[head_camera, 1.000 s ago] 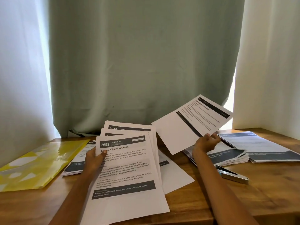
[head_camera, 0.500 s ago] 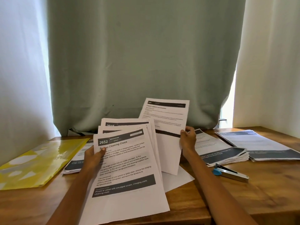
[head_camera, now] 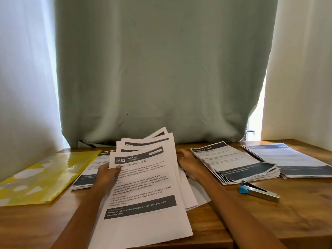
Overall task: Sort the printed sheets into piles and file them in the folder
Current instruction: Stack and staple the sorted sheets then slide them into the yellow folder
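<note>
head view: the left hand (head_camera: pixel 106 174) grips a fanned sheaf of printed sheets (head_camera: pixel 143 191), thumb pressed on the top page, thin white paper with dark header bars. the right hand (head_camera: pixel 188 164) reaches behind the sheaf's right edge; its fingers are hidden, so i cannot tell its grip. a glossy yellow plastic folder (head_camera: pixel 43 175) lies flat at left on the wooden table (head_camera: pixel 296 212). two flat piles (head_camera: pixel 233 164) lie at right, a metal stapler (head_camera: pixel 258 191) beside them.
</note>
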